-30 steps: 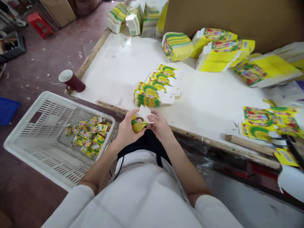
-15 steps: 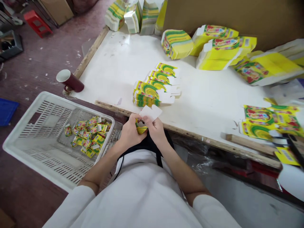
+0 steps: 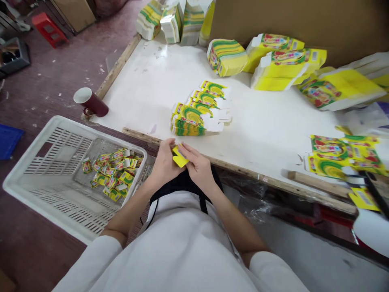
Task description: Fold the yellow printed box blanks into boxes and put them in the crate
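Just off the table's front edge, a small yellow carton (image 3: 180, 157) is held between both hands, a yellow flap facing me. My left hand (image 3: 165, 164) is closed around its left side. The fingers of my right hand (image 3: 197, 165) press on its right side and cover part of it. Past my hands on the white table (image 3: 146, 97) lies a fanned stack of flat printed cartons (image 3: 188, 119), yellow and green with white flaps. Down to the left, a white plastic crate (image 3: 54, 162) holds many small folded cartons (image 3: 114, 174).
A maroon mug (image 3: 96, 104) lies on its side at the table's left corner. Carton bundles (image 3: 227, 56) line the back by a cardboard sheet (image 3: 273, 20). More flat cartons (image 3: 330, 152) and a wooden strip (image 3: 319, 183) lie at right. A red stool (image 3: 50, 30) stands on the floor.
The carton between my hands has turned: its white flaps pointed up before, and now a yellow flap shows. My right fingers have shifted up over it. The stack and crate look the same.
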### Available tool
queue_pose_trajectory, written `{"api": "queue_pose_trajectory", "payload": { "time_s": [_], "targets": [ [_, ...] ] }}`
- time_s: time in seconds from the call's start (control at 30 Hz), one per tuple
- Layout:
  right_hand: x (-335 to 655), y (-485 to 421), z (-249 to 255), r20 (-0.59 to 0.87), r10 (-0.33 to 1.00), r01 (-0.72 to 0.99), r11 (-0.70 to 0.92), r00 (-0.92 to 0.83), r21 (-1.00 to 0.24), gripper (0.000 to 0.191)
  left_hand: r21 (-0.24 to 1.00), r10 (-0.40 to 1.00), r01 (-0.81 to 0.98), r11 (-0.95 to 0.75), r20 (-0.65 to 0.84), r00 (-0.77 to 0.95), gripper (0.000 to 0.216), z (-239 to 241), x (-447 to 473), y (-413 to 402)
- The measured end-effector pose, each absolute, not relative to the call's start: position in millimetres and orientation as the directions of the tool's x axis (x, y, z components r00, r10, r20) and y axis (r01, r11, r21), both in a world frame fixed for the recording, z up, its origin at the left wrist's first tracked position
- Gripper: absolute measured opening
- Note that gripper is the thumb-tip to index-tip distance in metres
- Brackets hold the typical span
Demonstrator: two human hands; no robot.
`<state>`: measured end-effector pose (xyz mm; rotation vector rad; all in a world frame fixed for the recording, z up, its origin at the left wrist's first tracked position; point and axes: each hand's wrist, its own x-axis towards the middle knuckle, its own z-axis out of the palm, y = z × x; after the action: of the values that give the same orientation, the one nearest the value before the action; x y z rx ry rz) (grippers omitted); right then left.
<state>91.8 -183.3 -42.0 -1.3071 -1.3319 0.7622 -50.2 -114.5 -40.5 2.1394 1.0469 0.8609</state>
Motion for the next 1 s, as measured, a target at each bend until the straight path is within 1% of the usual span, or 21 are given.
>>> {"api": "queue_pose_trajectory", "payload": {
  "time_s": [0.03,0.07,0.13,0.17,0.23,0.3,0.37,0.43,0.6,0.67,0.77,0.83,0.9,1.0],
  "targets": [
    [94,-181,-44,0.255,0.935,0.271,0.186,0.247,-0.944,0.041,0.765,0.876,0.464,-0.447,0.270,0.399,0.083,-39,-52,-114],
    [98,-178,-46,0.264,0.909,0.270,0.179,0.324,-0.946,0.040,0.806,0.915,0.462,-0.371,0.230,0.333,0.086,-38,-54,-113],
    [104,-174,-49,0.291,0.861,0.294,0.176,0.417,-0.940,0.040,0.916,0.960,0.356,-0.183,0.088,0.267,0.076,-37,-59,-110],
    [107,-173,-50,0.310,0.856,0.324,0.181,0.413,-0.929,0.040,0.961,0.964,0.262,-0.084,0.013,0.264,0.068,-36,-62,-108],
    [112,-172,-52,0.341,0.886,0.400,0.201,0.316,-0.894,0.041,0.995,0.967,0.074,0.065,-0.081,0.243,0.058,-37,-66,-102],
    [115,-173,-53,0.345,0.916,0.456,0.223,0.205,-0.862,0.039,0.992,0.978,-0.049,0.118,-0.108,0.177,0.059,-37,-67,-97],
    [119,-174,-52,0.353,0.923,0.478,0.245,0.151,-0.843,0.032,0.988,0.987,-0.109,0.113,-0.099,0.125,0.061,-36,-65,-94],
    [124,-175,-50,0.364,0.924,0.479,0.270,0.114,-0.835,0.029,0.988,0.992,-0.129,0.080,-0.066,0.106,0.060,-34,-63,-93],
    [134,-178,-40,0.350,0.937,0.458,0.309,0.004,-0.833,0.023,0.995,0.995,-0.098,-0.004,0.014,0.098,0.052,-34,-55,-102],
    [132,-179,-38,0.349,0.937,0.435,0.303,0.027,-0.848,0.020,0.997,0.994,-0.068,-0.031,0.038,0.107,0.049,-35,-53,-106],
    [121,-178,-38,0.345,0.927,0.384,0.268,0.146,-0.884,0.017,0.996,0.989,-0.036,-0.076,0.080,0.123,0.045,-35,-52,-110],
    [112,-177,-40,0.323,0.922,0.347,0.237,0.214,-0.907,0.025,0.995,0.986,-0.022,-0.094,0.097,0.133,0.043,-35,-52,-110],
    [104,-175,-40,0.313,0.922,0.338,0.227,0.227,-0.913,0.037,0.995,0.986,-0.007,-0.102,0.102,0.135,0.041,-33,-54,-109],
    [104,-169,-35,0.334,0.937,0.369,0.277,0.100,-0.887,0.065,0.994,0.989,0.023,-0.105,0.102,0.112,0.040,-28,-66,-104]
  ]
}}
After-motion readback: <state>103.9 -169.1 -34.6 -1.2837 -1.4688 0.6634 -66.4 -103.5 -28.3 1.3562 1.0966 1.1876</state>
